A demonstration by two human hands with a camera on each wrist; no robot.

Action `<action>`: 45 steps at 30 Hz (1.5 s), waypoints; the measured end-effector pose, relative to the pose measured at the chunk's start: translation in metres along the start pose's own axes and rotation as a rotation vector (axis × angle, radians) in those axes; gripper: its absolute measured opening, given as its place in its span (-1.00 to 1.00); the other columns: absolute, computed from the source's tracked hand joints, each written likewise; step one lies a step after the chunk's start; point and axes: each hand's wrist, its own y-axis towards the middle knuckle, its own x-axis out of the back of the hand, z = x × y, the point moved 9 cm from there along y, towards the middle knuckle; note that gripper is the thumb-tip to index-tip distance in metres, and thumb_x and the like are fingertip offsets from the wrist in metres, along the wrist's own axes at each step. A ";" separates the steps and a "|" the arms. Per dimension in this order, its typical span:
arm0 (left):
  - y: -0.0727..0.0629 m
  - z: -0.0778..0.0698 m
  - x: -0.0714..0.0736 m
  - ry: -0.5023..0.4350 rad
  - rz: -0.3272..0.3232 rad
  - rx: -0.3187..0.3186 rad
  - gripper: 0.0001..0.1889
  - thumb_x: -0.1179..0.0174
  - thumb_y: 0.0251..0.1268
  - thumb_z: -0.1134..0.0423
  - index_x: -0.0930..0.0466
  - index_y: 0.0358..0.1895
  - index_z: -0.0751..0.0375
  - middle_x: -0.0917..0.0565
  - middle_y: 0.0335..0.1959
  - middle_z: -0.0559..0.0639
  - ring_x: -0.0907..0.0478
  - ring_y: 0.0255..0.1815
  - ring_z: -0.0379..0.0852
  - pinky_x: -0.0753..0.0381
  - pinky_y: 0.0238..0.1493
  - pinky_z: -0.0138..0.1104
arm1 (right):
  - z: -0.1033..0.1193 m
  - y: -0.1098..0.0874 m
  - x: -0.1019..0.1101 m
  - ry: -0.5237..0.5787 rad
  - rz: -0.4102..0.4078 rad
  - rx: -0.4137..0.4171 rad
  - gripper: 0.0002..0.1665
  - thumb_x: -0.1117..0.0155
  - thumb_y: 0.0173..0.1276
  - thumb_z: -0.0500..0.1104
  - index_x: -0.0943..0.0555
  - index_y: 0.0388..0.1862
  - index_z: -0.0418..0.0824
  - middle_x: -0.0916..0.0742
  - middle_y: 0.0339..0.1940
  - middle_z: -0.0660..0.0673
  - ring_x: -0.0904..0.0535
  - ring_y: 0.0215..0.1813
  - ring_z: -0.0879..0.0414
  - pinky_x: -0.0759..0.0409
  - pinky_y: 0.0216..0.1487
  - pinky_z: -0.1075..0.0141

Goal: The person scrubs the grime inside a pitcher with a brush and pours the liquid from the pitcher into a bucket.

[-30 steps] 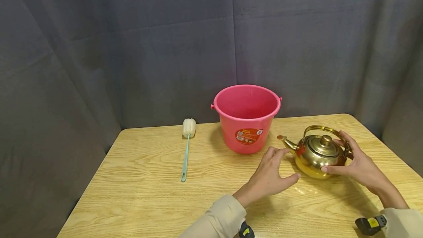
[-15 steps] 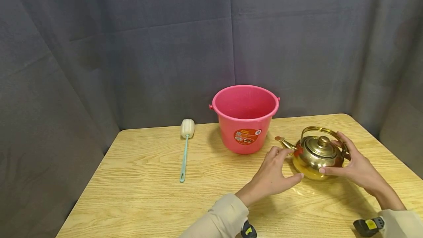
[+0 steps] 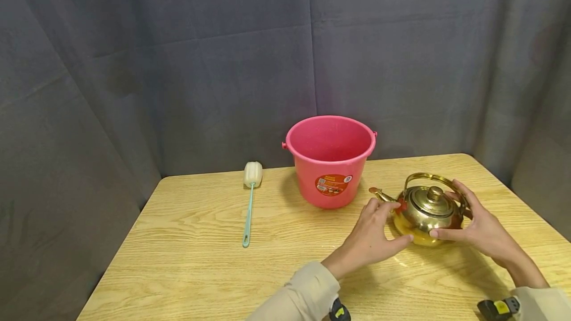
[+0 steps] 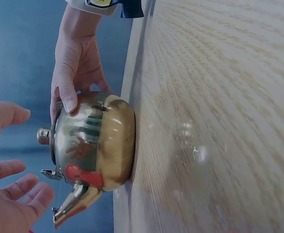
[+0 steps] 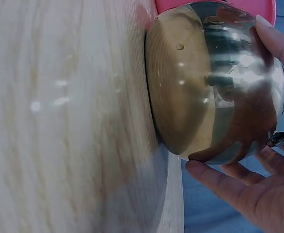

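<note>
A shiny gold kettle (image 3: 428, 222) with a lid, knob and arched handle stands upright on the table's right side, spout pointing left. My right hand (image 3: 486, 224) grips its right side, thumb on the front of the body and fingers around behind. In the right wrist view, thumb and fingers touch opposite sides of the metal body (image 5: 219, 87). My left hand (image 3: 372, 239) is held by the spout side, fingers and thumb spread apart. The left wrist view shows a gap between the left hand's fingers (image 4: 23, 191) and the kettle (image 4: 91, 141).
A pink bucket (image 3: 308, 175) with a red label stands at the back of the wooden table (image 3: 192, 261), left of the kettle. Farther left lies a sponge brush (image 3: 253, 175) with a long mint-green handle. A dark grey curtain (image 3: 232, 78) hangs behind and at the sides.
The kettle has shifted slightly left and nearer, along with my right hand. My left hand has moved a little to the right, closer to the kettle. Bucket and brush stay in place.
</note>
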 end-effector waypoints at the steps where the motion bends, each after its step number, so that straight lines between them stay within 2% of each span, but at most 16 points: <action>1: 0.000 -0.001 0.000 0.000 0.000 -0.005 -0.37 -0.32 0.17 -0.02 -0.42 0.29 0.12 -0.39 -0.06 -0.16 -0.31 -0.12 -0.36 -0.32 -0.16 -0.60 | 0.000 -0.001 0.000 -0.002 -0.001 0.000 0.47 -0.58 0.02 -0.18 0.31 0.59 0.13 -0.26 0.41 -0.45 -0.13 0.29 -0.56 -0.14 0.07 -0.44; 6: 0.002 -0.005 0.001 0.000 -0.018 -0.017 -0.39 -0.31 0.17 -0.01 -0.43 0.28 0.12 -0.41 0.00 -0.12 -0.34 -0.04 -0.34 -0.34 -0.08 -0.57 | 0.001 -0.004 -0.002 -0.006 -0.008 -0.003 0.46 -0.59 0.01 -0.17 0.30 0.59 0.16 -0.27 0.39 -0.45 -0.13 0.30 -0.56 -0.15 0.06 -0.45; 9: 0.004 -0.008 0.002 0.003 -0.027 -0.019 -0.40 -0.30 0.17 -0.02 -0.45 0.26 0.12 -0.41 0.02 -0.14 -0.34 -0.02 -0.34 -0.34 -0.06 -0.57 | 0.001 -0.005 -0.003 0.000 -0.011 -0.001 0.47 -0.59 0.00 -0.18 0.29 0.59 0.11 -0.27 0.39 -0.45 -0.13 0.29 -0.57 -0.15 0.06 -0.45; 13: 0.006 -0.010 0.000 -0.001 -0.023 -0.014 -0.41 -0.30 0.18 -0.03 -0.46 0.25 0.13 -0.41 0.03 -0.14 -0.35 -0.02 -0.35 -0.33 -0.07 -0.58 | 0.002 -0.007 -0.004 0.006 -0.014 0.001 0.47 -0.60 -0.01 -0.19 0.28 0.60 0.10 -0.28 0.39 -0.44 -0.15 0.29 -0.55 -0.17 0.05 -0.44; 17: 0.008 -0.010 -0.001 -0.016 -0.019 -0.001 -0.41 -0.31 0.18 -0.02 -0.45 0.25 0.13 -0.42 0.05 -0.12 -0.37 -0.04 -0.35 -0.36 -0.09 -0.57 | 0.002 -0.010 -0.006 0.006 -0.012 0.000 0.46 -0.60 -0.01 -0.19 0.26 0.59 0.18 -0.29 0.39 -0.43 -0.15 0.29 -0.54 -0.16 0.04 -0.45; 24: 0.012 -0.012 0.000 -0.060 -0.026 -0.001 -0.40 -0.30 0.18 0.01 -0.43 0.28 0.13 -0.42 0.04 -0.09 -0.40 -0.10 -0.31 -0.36 -0.16 -0.56 | 0.004 -0.014 -0.008 0.010 -0.006 -0.012 0.47 -0.60 -0.01 -0.18 0.27 0.59 0.18 -0.27 0.41 -0.45 -0.13 0.28 -0.61 -0.15 0.04 -0.47; 38: 0.023 -0.018 0.000 -0.020 -0.060 -0.031 -0.43 -0.32 0.15 0.02 -0.48 0.22 0.13 -0.43 0.03 -0.12 -0.36 -0.02 -0.37 -0.33 -0.06 -0.61 | 0.013 -0.021 -0.009 0.015 -0.005 -0.013 0.46 -0.59 0.00 -0.18 0.27 0.58 0.25 -0.25 0.41 -0.45 -0.13 0.29 -0.58 -0.14 0.01 -0.49; 45: 0.027 -0.017 -0.003 -0.051 -0.051 -0.002 -0.45 -0.31 0.17 0.03 -0.47 0.23 0.10 -0.42 0.04 -0.12 -0.38 -0.06 -0.35 -0.36 -0.09 -0.57 | 0.014 -0.024 -0.013 0.010 -0.002 -0.039 0.46 -0.59 0.02 -0.15 0.30 0.57 0.28 -0.23 0.43 -0.43 -0.14 0.30 -0.58 -0.16 0.00 -0.49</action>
